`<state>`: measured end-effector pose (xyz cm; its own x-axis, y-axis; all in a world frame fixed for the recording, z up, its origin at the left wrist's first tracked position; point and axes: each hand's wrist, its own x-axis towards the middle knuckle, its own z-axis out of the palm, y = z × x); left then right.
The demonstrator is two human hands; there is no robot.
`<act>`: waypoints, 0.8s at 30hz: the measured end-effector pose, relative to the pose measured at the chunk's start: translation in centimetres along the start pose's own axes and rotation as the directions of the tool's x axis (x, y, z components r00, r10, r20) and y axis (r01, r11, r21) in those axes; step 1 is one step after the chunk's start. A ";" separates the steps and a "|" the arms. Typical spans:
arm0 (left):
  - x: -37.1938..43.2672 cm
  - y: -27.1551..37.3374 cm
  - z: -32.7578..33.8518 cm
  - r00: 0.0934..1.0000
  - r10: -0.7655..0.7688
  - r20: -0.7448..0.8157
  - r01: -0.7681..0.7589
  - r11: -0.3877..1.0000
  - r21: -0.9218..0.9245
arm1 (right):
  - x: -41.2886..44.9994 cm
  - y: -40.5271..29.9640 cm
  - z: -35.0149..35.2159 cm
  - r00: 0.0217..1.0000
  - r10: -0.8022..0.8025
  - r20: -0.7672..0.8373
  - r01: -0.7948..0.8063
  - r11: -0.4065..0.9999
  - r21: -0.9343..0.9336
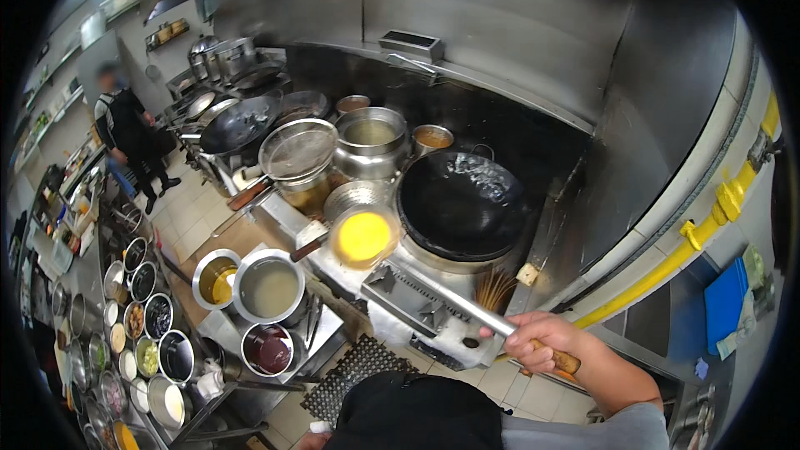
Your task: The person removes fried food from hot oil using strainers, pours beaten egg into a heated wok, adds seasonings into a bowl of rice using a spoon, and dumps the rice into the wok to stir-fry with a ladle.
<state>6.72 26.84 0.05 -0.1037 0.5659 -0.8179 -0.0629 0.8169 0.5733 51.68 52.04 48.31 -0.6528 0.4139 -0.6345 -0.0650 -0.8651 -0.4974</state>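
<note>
My right hand (540, 344) grips the wooden end of a long metal-handled ladle (465, 304). The handle slants up and left to a round bowl of bright yellow liquid (364, 235), which looks like the ladle's head. This bowl overlaps a perforated skimmer (356, 195) with a wooden handle. Just right of it, a black wok (462, 212) sits on the burner, its inside dark and shiny. Only a sliver of my left hand (312, 442) shows at the bottom edge, beside a small white thing (322, 426); its grip is hidden.
A mesh strainer (299, 149) rests over a pot, near a large steel pot (372, 165). Left of me stand pots of pale liquid (269, 287) and dark red sauce (267, 350), and several ingredient containers. A bamboo brush (495, 290) lies below the wok. One person (128, 125) stands far left.
</note>
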 end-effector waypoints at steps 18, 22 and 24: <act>-0.5 9.0 1.7 0.999 -0.040 -0.007 0.040 0.997 0.061 | 14.8 -5.2 -23.3 0.633 -0.524 -0.570 0.385 0.852 -0.355; 0.3 9.6 0.7 0.997 -0.078 -0.008 0.078 0.995 0.066 | 15.7 -5.2 -20.1 0.550 -0.583 -0.598 0.277 0.803 -0.527; 0.4 9.6 -0.1 0.995 -0.094 -0.011 0.095 0.993 0.064 | 16.0 -6.0 -18.9 0.605 -0.538 -0.587 0.294 0.836 -0.463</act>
<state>5.99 34.95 5.21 -0.1083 0.4853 -0.8676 -0.0084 0.8723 0.4889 55.91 69.21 29.93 0.0832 0.8821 -0.4636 0.1038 -0.4704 -0.8764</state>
